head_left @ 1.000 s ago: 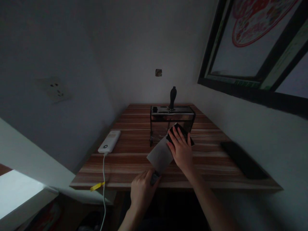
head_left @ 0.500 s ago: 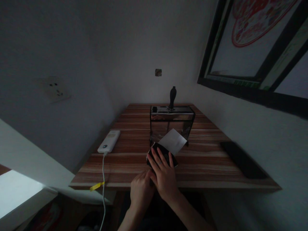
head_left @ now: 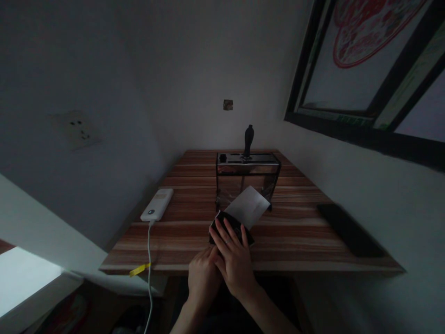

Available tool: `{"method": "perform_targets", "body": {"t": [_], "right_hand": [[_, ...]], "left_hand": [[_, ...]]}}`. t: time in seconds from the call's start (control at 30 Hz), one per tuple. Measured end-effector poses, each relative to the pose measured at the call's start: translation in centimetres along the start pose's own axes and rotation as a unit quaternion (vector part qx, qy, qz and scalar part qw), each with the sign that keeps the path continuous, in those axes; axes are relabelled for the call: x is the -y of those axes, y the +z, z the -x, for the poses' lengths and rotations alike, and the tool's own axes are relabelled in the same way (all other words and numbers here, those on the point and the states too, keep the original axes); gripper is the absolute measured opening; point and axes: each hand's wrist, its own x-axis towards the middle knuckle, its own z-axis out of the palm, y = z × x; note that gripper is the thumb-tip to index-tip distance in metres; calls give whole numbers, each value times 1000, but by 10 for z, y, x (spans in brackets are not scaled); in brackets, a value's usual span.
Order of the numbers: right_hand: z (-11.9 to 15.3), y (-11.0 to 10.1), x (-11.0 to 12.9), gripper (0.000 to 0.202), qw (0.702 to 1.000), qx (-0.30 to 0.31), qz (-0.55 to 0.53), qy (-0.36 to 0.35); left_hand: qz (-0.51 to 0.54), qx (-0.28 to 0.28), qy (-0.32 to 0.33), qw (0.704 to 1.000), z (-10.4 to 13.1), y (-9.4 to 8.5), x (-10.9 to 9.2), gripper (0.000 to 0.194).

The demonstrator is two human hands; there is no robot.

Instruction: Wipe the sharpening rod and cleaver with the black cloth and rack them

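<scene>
A black packet or sleeve [head_left: 219,224], its exact kind unclear in the dim light, lies near the front of the table with a light edge on its far side. A white sheet of paper or card [head_left: 248,205] sticks out from its far right end. My right hand [head_left: 233,260] lies over the packet, fingers stretched out and flat on top. Beside it, at the packet's near side, my left hand [head_left: 203,276] is closed, its thumb side against my right thumb. Whatever its fingers hold, if anything, is hidden.
Behind the sheet stands a clear-sided, black-framed box [head_left: 247,169] with an upright black handle [head_left: 249,140]. A white power bank [head_left: 157,204] with a cable [head_left: 149,260] is on the left, a dark flat slab [head_left: 349,230] on the right. Walls enclose the wooden table [head_left: 299,241].
My right hand and the black packet have shifted slightly toward me and to the left. More of the white sheet now shows. My left hand has hardly moved.
</scene>
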Motion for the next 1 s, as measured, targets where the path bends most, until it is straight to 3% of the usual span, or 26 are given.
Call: {"method": "perform_targets", "body": {"t": [0.53,1.0], "right_hand": [[-15,-11,-29,47,998,-28,56,23],[-39,-25,-80,43,991,-80,96,41]], "left_hand": [[-37,-25,5,999,-1,1,0,17],[-40,-45,10,998,-1,3,0,21]]}}
